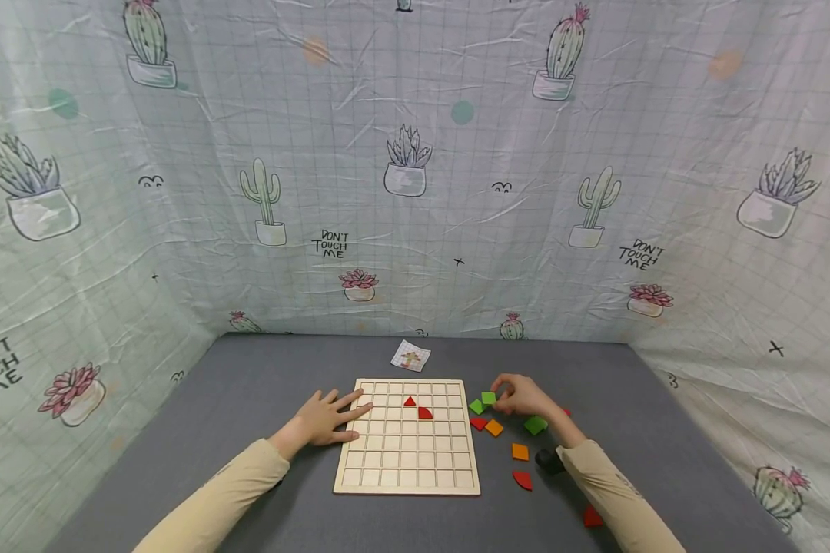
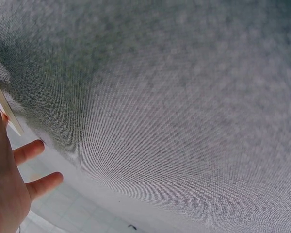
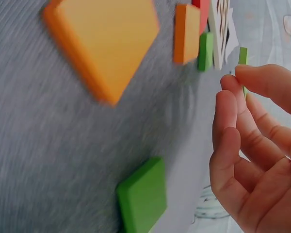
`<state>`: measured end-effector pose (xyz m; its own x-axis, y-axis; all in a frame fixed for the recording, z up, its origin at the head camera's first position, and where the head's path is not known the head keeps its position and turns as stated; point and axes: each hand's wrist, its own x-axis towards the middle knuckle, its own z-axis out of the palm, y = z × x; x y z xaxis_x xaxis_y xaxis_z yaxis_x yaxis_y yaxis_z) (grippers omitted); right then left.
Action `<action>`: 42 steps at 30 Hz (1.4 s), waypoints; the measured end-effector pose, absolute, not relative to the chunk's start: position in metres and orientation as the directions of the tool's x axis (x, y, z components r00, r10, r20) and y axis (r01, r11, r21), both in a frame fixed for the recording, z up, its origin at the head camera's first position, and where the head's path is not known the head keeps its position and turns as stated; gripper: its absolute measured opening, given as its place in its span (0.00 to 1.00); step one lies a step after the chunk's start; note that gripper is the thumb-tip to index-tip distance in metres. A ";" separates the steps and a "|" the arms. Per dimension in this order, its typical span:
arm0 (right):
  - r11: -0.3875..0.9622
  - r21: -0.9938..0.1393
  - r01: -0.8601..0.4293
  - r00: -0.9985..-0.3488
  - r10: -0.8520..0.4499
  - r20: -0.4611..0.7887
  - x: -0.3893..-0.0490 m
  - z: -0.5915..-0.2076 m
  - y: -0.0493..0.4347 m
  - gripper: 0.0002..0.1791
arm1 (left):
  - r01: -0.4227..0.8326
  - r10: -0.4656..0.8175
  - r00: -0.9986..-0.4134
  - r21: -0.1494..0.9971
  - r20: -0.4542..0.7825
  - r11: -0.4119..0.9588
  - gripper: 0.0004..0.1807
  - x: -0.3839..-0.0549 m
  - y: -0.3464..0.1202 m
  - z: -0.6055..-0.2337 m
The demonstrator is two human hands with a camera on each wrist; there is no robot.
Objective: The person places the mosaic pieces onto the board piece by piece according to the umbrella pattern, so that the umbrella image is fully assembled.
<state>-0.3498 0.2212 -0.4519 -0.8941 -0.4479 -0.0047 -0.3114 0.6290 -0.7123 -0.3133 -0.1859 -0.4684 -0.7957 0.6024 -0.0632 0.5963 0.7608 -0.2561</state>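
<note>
A wooden grid board [image 1: 408, 460] lies on the grey table, with a red triangle [image 1: 410, 402] and a red quarter-circle [image 1: 425, 413] set in its upper cells. My left hand [image 1: 323, 418] rests at the board's left edge, fingers spread over the border; the left wrist view catches only part of that hand [image 2: 7, 184]. To the right of the board, my right hand [image 1: 526, 396] pinches a green square tile [image 1: 488, 398] between thumb and fingers. The right wrist view shows this tile [image 3: 243, 56] edge-on, held off the table.
Another green tile [image 1: 476, 407], a red piece [image 1: 478, 423] and orange tiles [image 1: 494, 427] [image 1: 520, 452] lie right of the board. Nearer me are a red quarter-circle [image 1: 522, 481] and a black piece [image 1: 548, 461], partly under the right forearm. A small pattern card [image 1: 411, 356] lies behind the board.
</note>
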 end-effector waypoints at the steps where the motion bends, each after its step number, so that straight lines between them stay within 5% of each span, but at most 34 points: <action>1: 0.625 -0.714 -0.315 -0.891 -0.454 -0.003 -0.350 -0.451 0.219 0.14 | 0.597 0.603 -0.795 -0.255 -0.063 0.761 0.32 -0.313 -0.186 -0.468; 26: 0.584 -0.695 -0.420 -0.829 -0.558 0.032 -0.342 -0.447 0.156 0.12 | 0.607 0.611 -0.789 -0.230 -0.062 0.761 0.32 -0.308 -0.185 -0.464; 42: 0.564 -0.738 -0.371 -0.837 -0.548 0.002 -0.344 -0.453 0.120 0.13 | 0.593 0.601 -0.797 -0.256 -0.054 0.764 0.32 -0.312 -0.184 -0.470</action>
<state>-0.3442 0.1201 -0.4532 -0.8367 -0.5477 0.0024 -0.3711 0.5637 -0.7379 -0.3118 -0.1840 -0.4697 -0.7973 0.6011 -0.0544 0.5931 0.7635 -0.2556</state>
